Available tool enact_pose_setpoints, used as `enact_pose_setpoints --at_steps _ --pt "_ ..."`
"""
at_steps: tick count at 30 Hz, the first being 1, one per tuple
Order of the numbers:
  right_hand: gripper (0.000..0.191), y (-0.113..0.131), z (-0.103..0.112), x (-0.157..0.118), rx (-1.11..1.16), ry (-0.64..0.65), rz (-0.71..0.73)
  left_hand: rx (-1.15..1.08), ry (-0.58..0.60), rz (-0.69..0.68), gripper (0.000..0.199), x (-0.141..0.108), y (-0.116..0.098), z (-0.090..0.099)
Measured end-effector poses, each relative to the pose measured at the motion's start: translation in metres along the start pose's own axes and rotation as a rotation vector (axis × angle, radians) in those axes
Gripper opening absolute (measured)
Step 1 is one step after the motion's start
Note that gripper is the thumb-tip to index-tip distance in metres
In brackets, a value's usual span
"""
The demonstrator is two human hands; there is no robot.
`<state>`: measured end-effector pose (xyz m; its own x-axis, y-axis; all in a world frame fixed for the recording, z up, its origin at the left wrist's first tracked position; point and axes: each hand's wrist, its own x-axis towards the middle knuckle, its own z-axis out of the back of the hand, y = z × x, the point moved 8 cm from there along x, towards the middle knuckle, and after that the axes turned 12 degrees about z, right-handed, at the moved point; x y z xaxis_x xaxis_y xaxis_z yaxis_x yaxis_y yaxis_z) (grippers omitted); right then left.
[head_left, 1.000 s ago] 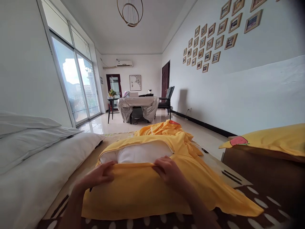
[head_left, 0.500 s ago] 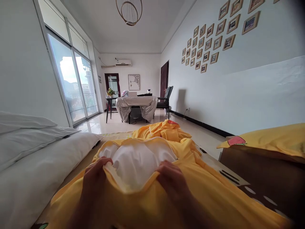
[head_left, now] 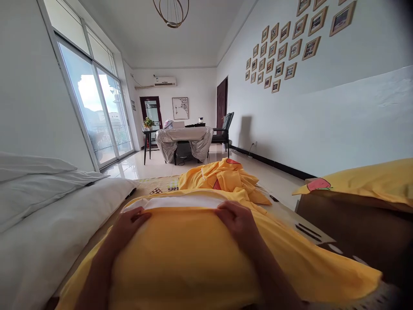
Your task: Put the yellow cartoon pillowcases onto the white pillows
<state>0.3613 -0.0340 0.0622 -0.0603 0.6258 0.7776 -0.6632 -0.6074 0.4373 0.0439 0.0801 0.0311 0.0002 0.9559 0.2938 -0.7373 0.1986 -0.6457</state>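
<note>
A large yellow cloth cover [head_left: 187, 258] lies spread over the bed, its open edge stretched in a nearly straight line. My left hand [head_left: 129, 221] pinches that edge at its left part, fingers closed on it. At the right part of the same edge, my right hand [head_left: 235, 217] grips the fabric with bent fingers. White fabric [head_left: 183, 201] shows as a narrow strip just beyond the edge, between the hands. Past it sits a crumpled yellow cloth [head_left: 219, 174] with red printed patches.
White pillows [head_left: 64, 215] are stacked at the left. A yellow pillow [head_left: 368, 181] rests on a brown surface at the right. Farther off stand a covered table [head_left: 183, 134], a black chair [head_left: 226, 129] and a small stand with a plant [head_left: 149, 123].
Both hands have pulled the yellow edge taut and raised it; the opening between them, wide and sagging before, now shows only a thin white strip. The view has tilted slightly.
</note>
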Motion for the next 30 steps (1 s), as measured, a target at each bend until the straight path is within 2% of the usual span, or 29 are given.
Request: enact_pose_setpoints --at_steps 2,4,6,11,14,17,19,23,28,30 --pt "0.024 -0.023 -0.008 0.001 -0.071 0.155 -0.062 0.019 0.069 0.037 0.048 0.01 0.006 -0.014" --pt "0.026 -0.042 -0.013 -0.001 -0.093 0.268 -0.12 0.035 0.058 0.077 0.051 0.013 0.021 -0.011" --pt "0.03 -0.054 -0.008 -0.003 -0.11 0.285 -0.146 0.041 0.057 0.102 0.051 0.013 0.039 0.001" --pt "0.035 -0.069 0.015 -0.008 -0.19 0.162 -0.238 0.078 0.005 0.202 0.051 0.017 0.076 0.028" --pt "0.047 -0.068 0.006 -0.011 -0.309 0.266 -0.278 0.193 -0.041 0.266 0.051 0.022 0.081 0.028" --pt "0.043 -0.063 -0.004 -0.013 -0.48 0.374 -0.31 0.368 0.046 0.259 0.053 0.022 0.076 0.016" --pt "0.037 -0.061 -0.003 -0.013 -0.57 0.347 -0.35 0.455 0.088 0.275 0.047 0.02 0.075 0.012" --pt "0.027 -0.057 0.0 -0.013 -0.636 0.232 -0.384 0.482 0.047 0.307 0.037 0.018 0.072 0.015" --pt "0.032 -0.051 0.012 -0.008 -0.559 0.03 -0.34 0.475 -0.091 0.325 0.04 0.013 0.05 0.029" --pt "0.035 -0.044 0.021 -0.008 -0.431 -0.1 -0.318 0.424 -0.194 0.324 0.043 0.005 0.035 0.04"
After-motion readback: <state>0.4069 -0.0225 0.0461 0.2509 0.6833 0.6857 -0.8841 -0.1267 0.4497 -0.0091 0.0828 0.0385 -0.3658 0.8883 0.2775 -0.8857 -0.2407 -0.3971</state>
